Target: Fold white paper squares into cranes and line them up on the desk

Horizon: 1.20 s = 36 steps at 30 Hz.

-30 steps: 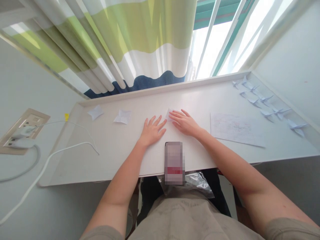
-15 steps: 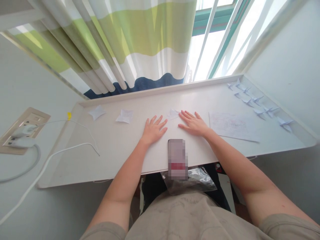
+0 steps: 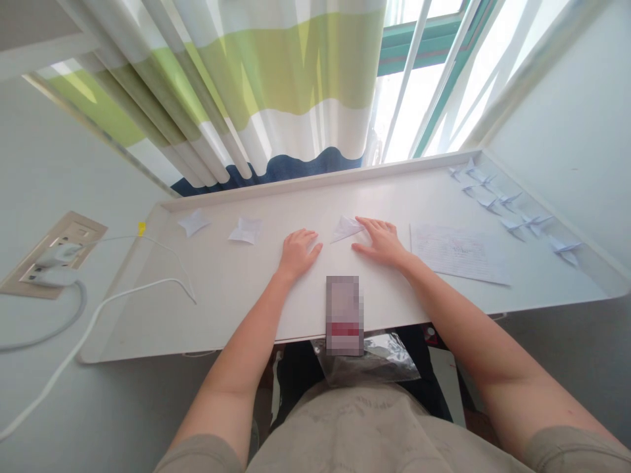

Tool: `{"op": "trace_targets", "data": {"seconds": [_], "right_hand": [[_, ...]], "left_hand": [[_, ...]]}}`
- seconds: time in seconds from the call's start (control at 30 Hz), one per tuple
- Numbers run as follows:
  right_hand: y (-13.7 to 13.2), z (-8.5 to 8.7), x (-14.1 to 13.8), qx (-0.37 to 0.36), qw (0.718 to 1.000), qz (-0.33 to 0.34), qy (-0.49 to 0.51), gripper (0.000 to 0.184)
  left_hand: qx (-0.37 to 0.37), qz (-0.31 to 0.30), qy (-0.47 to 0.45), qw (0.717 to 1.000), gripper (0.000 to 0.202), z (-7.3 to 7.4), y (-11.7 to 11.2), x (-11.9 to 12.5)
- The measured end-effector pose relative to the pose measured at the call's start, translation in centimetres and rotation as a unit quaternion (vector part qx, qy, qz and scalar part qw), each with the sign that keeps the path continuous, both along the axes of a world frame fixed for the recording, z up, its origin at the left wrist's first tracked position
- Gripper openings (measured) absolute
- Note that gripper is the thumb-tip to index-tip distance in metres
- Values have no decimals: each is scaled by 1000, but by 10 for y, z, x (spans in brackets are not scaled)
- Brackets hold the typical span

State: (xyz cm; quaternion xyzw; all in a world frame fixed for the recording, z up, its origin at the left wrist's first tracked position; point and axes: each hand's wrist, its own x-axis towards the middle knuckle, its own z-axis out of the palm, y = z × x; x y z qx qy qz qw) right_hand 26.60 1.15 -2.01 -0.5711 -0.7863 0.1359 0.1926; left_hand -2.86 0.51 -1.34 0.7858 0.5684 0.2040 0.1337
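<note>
- Folded paper: now less covered; pressing, I judge, eases.
- Left hand: empty, fingers now drawn closer.
- Right hand: thumb parted, fingertips at the paper's right end.

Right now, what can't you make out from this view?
In the head view:
Folded paper: right end, hidden by the right hand.
Written sheet: its words, too small and faint.
Phone: its screen, blurred by pixelation.
White cable: one end, cut off by the picture's left edge.

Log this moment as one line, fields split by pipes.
right hand: at folded paper | left hand: empty, left of folded paper | written sheet: right of right hand
</note>
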Motion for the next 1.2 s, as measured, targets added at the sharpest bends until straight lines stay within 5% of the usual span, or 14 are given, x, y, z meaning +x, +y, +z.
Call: {"op": "trace_targets", "data": {"seconds": [0.27, 0.57, 0.83, 1.0, 1.2], "right_hand": [[36, -1, -18, 14, 996, 18, 85, 67], [39, -4, -4, 35, 985, 51, 162, 57], [42, 6, 1, 3, 968, 51, 247, 6], [36, 7, 0, -20, 946, 81, 312, 4], [43, -2, 7, -33, 931, 97, 350, 19]], "left_hand": [[4, -81, 33, 996, 50, 4, 20, 33], [12, -179, 55, 982, 45, 9, 13, 31], [19, -192, -24, 981, 64, 4, 15, 26], [76, -170, -90, 978, 60, -2, 20, 23], [39, -209, 21, 977, 41, 0, 23, 31]]}}
